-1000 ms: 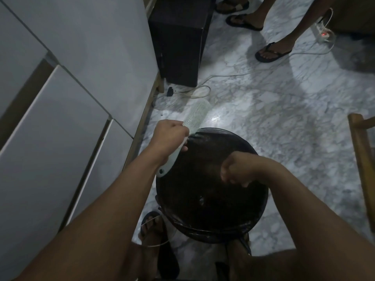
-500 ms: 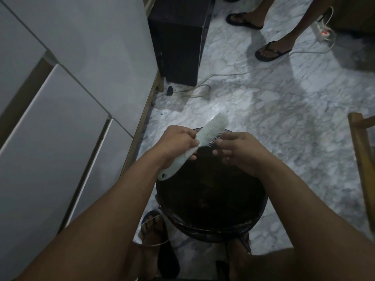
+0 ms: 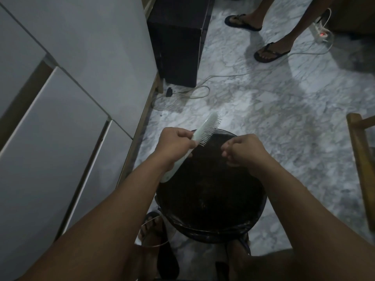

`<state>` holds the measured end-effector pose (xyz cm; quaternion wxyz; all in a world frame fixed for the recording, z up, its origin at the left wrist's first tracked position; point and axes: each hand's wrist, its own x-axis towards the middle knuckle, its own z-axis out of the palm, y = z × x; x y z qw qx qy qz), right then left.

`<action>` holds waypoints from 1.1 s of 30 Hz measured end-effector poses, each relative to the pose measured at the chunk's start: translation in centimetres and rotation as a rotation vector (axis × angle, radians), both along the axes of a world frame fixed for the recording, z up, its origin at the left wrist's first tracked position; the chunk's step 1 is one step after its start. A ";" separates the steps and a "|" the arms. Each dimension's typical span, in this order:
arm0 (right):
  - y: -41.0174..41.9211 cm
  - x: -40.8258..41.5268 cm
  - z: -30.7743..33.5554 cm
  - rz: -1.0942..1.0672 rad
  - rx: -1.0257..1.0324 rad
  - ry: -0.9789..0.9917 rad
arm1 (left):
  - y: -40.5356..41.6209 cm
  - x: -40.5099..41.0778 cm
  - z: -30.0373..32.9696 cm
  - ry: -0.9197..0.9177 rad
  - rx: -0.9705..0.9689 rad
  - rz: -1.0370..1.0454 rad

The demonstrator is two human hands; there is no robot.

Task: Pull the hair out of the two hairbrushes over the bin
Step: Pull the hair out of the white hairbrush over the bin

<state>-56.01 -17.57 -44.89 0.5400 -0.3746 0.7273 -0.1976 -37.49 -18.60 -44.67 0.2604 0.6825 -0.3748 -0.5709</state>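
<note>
Hairbrush [image 3: 205, 131] (bristles rightward) sits clenched in left hand [image 3: 175, 146] over bin [image 3: 211, 233]; right hand [image 3: 242, 150] pinched closed, contents unclear.

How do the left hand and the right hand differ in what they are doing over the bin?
The left hand grips a pale hairbrush by its handle; the right hand holds no brush, its fingertips pinched together. The left hand sits at the bin's far left rim, the right hand over its far middle. Whether hair is pinched cannot be told. Both hover above the dark round bin.
</note>
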 end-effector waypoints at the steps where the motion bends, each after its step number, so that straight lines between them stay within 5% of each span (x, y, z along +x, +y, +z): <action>1: 0.0 -0.1 -0.1 0.028 -0.028 0.084 | -0.1 0.2 -0.1 -0.013 0.001 0.007; 6: 0.1 -0.1 -0.1 0.092 -0.341 0.093 | 0.4 0.1 -0.1 -0.186 -0.048 -0.186; 11: 0.6 0.9 0.1 0.411 -0.503 0.215 | 0.5 -0.2 0.6 -0.116 0.021 -0.310; 18: -0.6 -1.4 -0.5 0.116 -0.487 0.342 | 0.3 0.9 1.4 -0.101 0.092 -0.362; 23: -0.3 -1.2 -0.9 0.033 -0.340 0.104 | 0.1 1.3 1.3 -0.060 0.095 -0.258; 29: -0.2 -0.8 -0.2 -0.346 -0.192 -0.107 | 0.2 1.0 1.2 0.027 0.119 -0.162; 33: 1.6 0.7 0.9 -0.240 -0.058 -0.313 | 0.9 1.3 1.1 0.092 0.109 -0.075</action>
